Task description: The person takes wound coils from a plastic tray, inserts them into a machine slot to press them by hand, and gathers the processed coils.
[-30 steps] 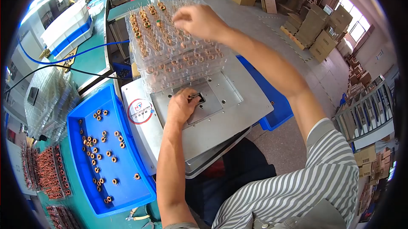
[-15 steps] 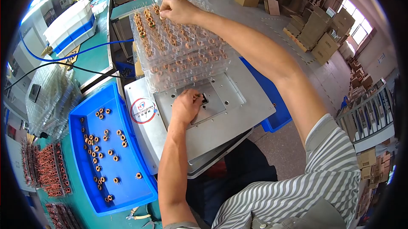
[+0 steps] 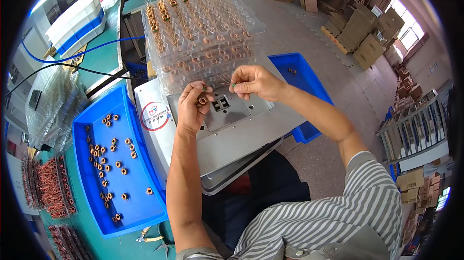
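Observation:
My left hand (image 3: pixel 192 107) is closed around copper-wound ring coils (image 3: pixel 202 100), at least one of them showing between its fingers. Facing it, my right hand (image 3: pixel 257 84) pinches a coil with a green part (image 3: pixel 233 85), its thin copper leads pointing left toward the other hand. Fingers hide most of this coil. Both hands are above a metal machine plate (image 3: pixel 229 121), where a small slotted fixture (image 3: pixel 221 103) lies uncovered between them. Just behind stands a stack of clear plastic trays (image 3: pixel 164 57) holding rows of similar coils, leads up.
On the left, a blue tray (image 3: pixel 137 207) carries several loose coils; pliers (image 3: pixel 150 237) lie near its front end. Another blue tray (image 3: pixel 311 84) sits to the right behind the plate. Red-wired parts (image 3: pixel 50 185) fill racks at far left. Blue and black cables (image 3: pixel 104 72) cross toward the machine.
My right hand has come down from the top of the tray stack to above the plate, with a coil. My left hand has lifted off the fixture and shifted left, with coils in it.

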